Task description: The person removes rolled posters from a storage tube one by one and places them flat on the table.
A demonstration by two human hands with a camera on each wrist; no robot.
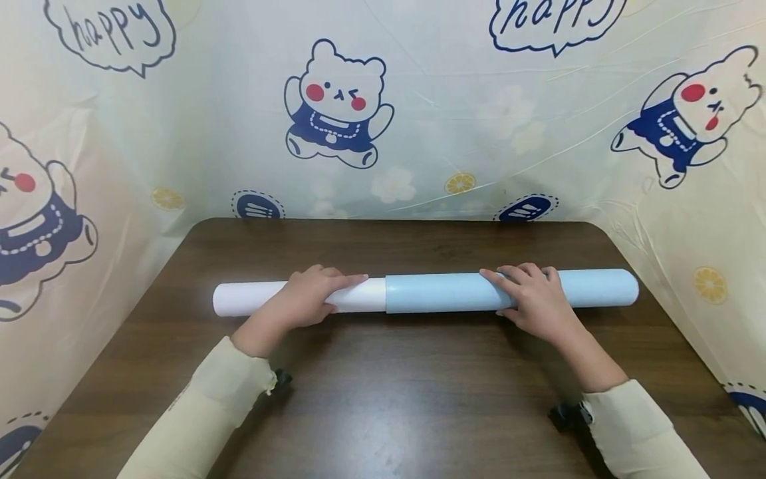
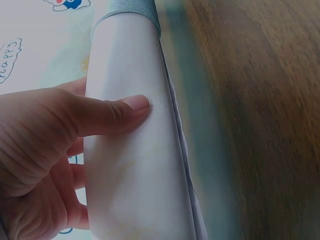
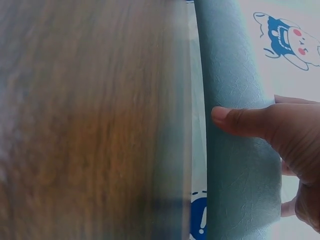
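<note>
A long rolled-up sheet lies crosswise on the brown table (image 1: 389,379). Its right part is a light blue tube (image 1: 437,293) with a finely creased surface, and a white, thinner part (image 1: 365,296) comes out of its left end. My left hand (image 1: 308,296) grips the white part, thumb on the near side and fingers over the far side. A loose lengthwise edge (image 2: 182,140) of the white sheet shows in the left wrist view. Around the blue part, my right hand (image 1: 535,299) holds with its thumb (image 3: 240,120) on the near side and fingers partly hidden behind.
A pale printed cloth (image 1: 419,120) with bears and lettering hangs behind the table and along both sides. The table's rounded back edge (image 1: 389,221) runs close beyond the roll. Small dark wrist devices (image 1: 565,417) sit under both sleeves.
</note>
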